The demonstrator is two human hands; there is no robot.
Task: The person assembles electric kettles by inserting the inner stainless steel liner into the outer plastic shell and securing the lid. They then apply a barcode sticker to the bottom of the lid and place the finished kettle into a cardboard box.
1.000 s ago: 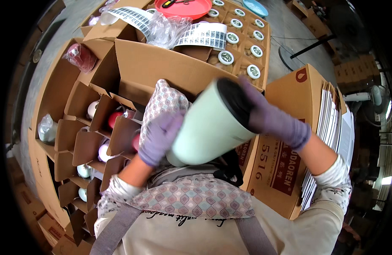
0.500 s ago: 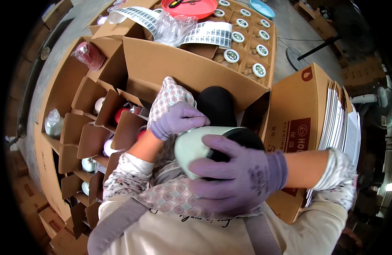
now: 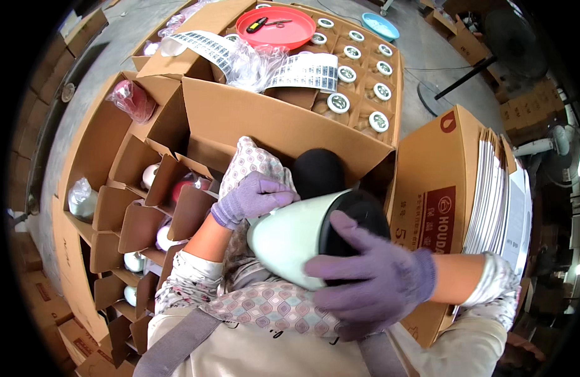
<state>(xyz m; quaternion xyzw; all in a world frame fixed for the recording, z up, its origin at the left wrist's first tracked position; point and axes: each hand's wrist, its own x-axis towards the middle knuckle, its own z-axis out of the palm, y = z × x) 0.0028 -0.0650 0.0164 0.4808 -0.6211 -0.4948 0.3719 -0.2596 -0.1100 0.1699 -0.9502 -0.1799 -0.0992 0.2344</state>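
Observation:
A pale green vacuum flask [image 3: 290,235] with a wide black end lies tilted across my lap. My right hand [image 3: 371,276], in a purple glove, rests over its black end, with spread fingers curved round its side. My left hand [image 3: 255,198], gloved alike, is closed by the flask's far left side, against patterned cloth [image 3: 249,163]. Whatever its fingers may hold is hidden. Beyond the flask is a rounded black shape [image 3: 318,173]. To the left stands an open carton [image 3: 123,188] with cardboard dividers; white, red and green flasks sit in its cells, some wrapped in clear plastic.
A divided carton of bottles with round white tops [image 3: 346,74] stands ahead. Near it are a red tray [image 3: 277,34] with a cutter and scissors, label sheets [image 3: 305,72] and crumpled plastic [image 3: 252,69]. A printed carton [image 3: 428,207] holding stacked white sheets stands at right.
The flask has turned so that more of its green side and black end shows. My right hand has shifted right and down along it. The view has tilted slightly upward.

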